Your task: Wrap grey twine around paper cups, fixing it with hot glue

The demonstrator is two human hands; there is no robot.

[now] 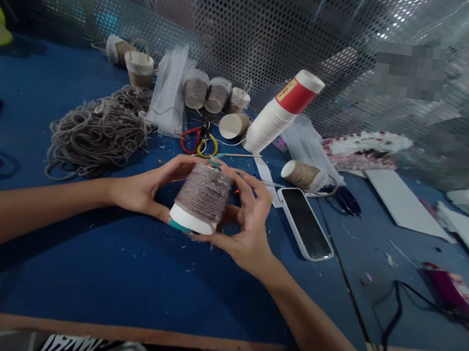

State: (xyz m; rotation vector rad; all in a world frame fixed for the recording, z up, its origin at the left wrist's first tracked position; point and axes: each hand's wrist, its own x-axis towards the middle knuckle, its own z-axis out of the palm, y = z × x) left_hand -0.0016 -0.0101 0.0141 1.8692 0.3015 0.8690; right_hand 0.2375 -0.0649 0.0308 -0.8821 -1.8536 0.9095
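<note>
Both my hands hold one paper cup wrapped in grey-brown cord [203, 197] above the blue table [117, 275]. The cup is upside down and tilted, its white unwrapped band and teal rim toward me. My left hand [146, 187] grips its left side with the fingers curled over the top. My right hand [249, 223] cradles its right side and underside. A loose heap of the same grey cord [100, 129] lies behind my left hand. A tilted stack of white paper cups with a red one on top [281, 112] lies behind my right hand.
Several cord-wrapped cups [206, 94] stand at the back by a perforated metal screen. Red and yellow scissors handles [198, 142] lie just beyond the held cup. A white-cased phone [305, 222] lies face up to the right, near another wrapped cup [303, 175] and white card pieces [403, 203].
</note>
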